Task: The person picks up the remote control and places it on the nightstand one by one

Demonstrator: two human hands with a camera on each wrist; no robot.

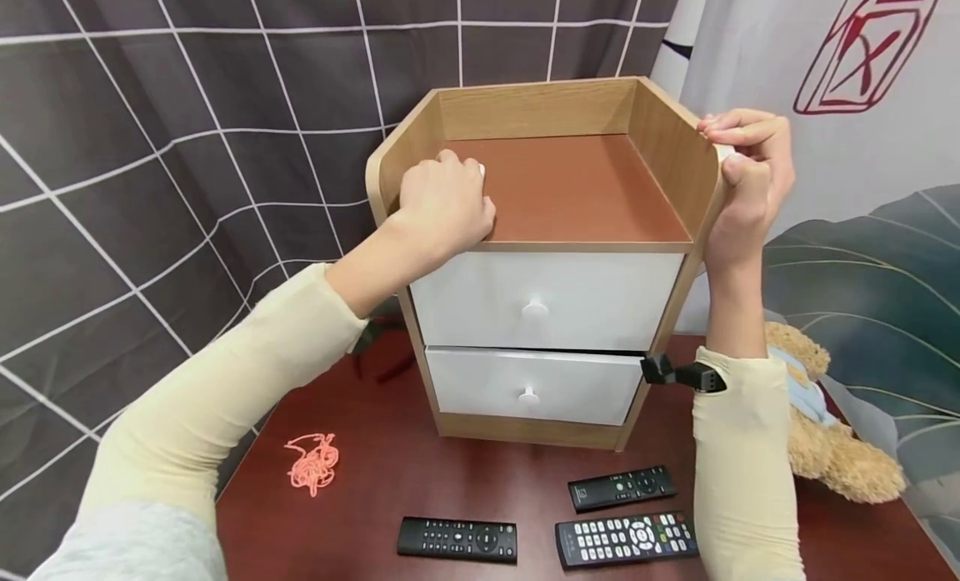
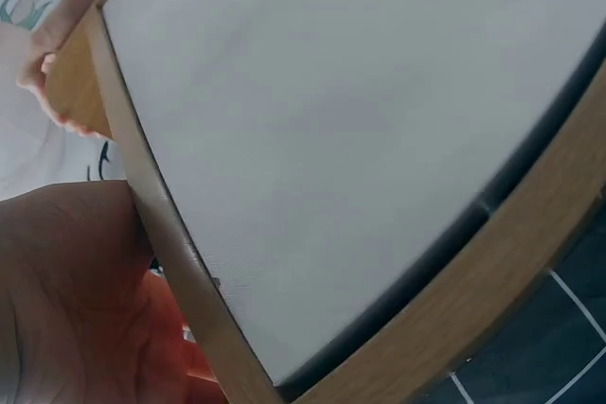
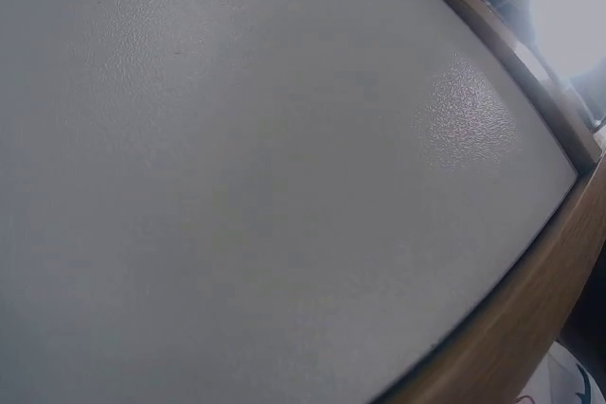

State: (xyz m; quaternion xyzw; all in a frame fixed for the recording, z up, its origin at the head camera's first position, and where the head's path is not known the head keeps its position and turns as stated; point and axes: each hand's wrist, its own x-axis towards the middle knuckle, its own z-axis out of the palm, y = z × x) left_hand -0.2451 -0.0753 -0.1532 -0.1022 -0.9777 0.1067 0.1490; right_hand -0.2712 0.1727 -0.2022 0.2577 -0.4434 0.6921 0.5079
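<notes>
A small wood-toned cabinet (image 1: 528,432) with two white drawers stands on the dark red table. My left hand (image 1: 447,199) is at the front left of its brown top (image 1: 562,185), back of the hand up and fingers bent; what lies under them is hidden. In the left wrist view, the palm (image 2: 71,281) is beside the cabinet's front edge (image 2: 161,201). My right hand (image 1: 752,172) grips the front upper corner of the right side panel (image 1: 671,152), with a white bit showing by the thumb. The right wrist view is filled by a white panel (image 3: 265,177).
The upper drawer (image 1: 480,298) looks closed; the lower drawer (image 1: 480,385) is slightly ajar. In front lie three black remotes (image 1: 457,539) (image 1: 622,488) (image 1: 626,539). Pink string (image 1: 313,466) is bundled at left, and a teddy bear (image 1: 817,435) lies at right.
</notes>
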